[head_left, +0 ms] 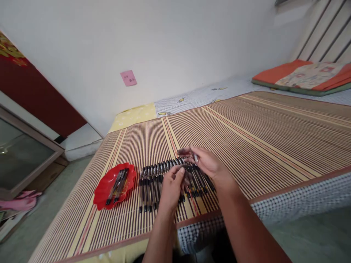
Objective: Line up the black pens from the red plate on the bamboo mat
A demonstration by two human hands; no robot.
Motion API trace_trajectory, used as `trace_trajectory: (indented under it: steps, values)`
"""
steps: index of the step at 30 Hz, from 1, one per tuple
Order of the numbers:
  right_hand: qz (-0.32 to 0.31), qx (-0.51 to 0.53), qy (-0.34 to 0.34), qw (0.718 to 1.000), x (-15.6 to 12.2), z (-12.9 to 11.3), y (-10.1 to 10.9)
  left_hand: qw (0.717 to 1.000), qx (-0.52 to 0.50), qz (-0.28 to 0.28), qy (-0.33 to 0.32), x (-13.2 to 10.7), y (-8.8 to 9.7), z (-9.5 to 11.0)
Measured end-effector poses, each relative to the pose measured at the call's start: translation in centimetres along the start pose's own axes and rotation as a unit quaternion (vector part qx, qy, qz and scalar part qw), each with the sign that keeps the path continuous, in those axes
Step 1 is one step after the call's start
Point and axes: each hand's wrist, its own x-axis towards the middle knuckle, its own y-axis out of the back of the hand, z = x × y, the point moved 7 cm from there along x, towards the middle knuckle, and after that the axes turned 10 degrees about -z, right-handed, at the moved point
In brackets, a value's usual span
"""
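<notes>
Where the mat (260,146) meets the near edge of the bed, a row of pens (149,182) lies side by side, barrels running roughly toward the viewer. Both bare hands work over the right half of this row.

Left hand (171,186): palm down on the row, fingers held together and curled forward, thumb resting alongside them. The fingertips are hidden behind the hand, so whether they grip a pen cannot be told.

Right hand (210,164): just beyond and to the right of the left hand, near but apart from it. Thumb and forefinger pinch one pen (195,157), of which only a short pale end shows above the row. The other fingers stretch leftward, close together, over the far ends of the pens.

Plate (102,188): red, scalloped rim, on the mat just left of the row. A few more pens (117,184) lie in it, slanted.

Surroundings: a checked sheet (301,199) hangs below the mat's front edge. A yellow cloth (134,115) shows past the mat's far end. A pink note (128,77) is stuck on the white wall. An orange cushion (301,75) lies at the far right.
</notes>
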Motion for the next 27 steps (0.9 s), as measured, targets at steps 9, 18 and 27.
trace_trajectory:
  steps: [9,18,27]
  values:
    - [-0.101,0.044,-0.033,0.993,0.4,1.4,-3.8,0.983,-0.183,0.017,0.012,-0.3,-0.7,0.0]
    - [-0.021,-0.180,-0.034,0.983,0.1,-0.3,-2.7,0.974,0.093,0.191,-0.072,-1.0,3.2,1.4]
    - [-0.033,-0.115,-0.041,0.992,0.4,0.4,-2.7,0.994,-0.026,0.097,-0.041,-0.2,2.1,0.6]
